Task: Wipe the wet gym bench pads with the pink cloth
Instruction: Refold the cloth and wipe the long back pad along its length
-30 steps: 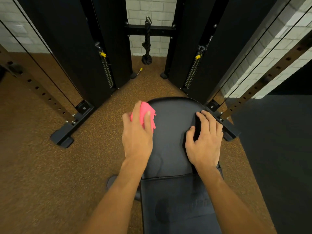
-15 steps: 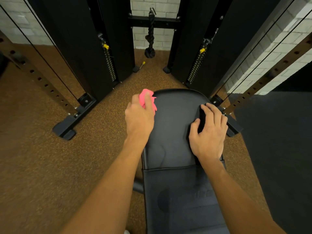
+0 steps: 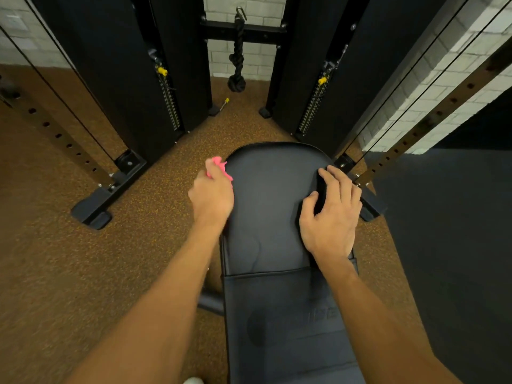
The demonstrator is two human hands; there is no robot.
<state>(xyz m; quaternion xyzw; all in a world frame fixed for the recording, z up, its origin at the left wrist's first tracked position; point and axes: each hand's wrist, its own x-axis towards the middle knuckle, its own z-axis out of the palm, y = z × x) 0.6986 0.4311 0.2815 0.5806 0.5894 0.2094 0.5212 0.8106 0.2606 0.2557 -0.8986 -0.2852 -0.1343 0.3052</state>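
Gym: cable machine (image 3: 110, 65), padded bench (image 3: 271, 195).

light: dim, warm, from overhead | blur: soft, foreground arms smeared | edges: wide-angle bowing

Left hand (image 3: 212, 195): over 1 s, slid off the top of the rounded black vinyl bench pad (image 3: 271, 195) to its left rim.
Crumpled pink cloth (image 3: 219, 164): carried farther along that rim; less of it shows past the fingers.
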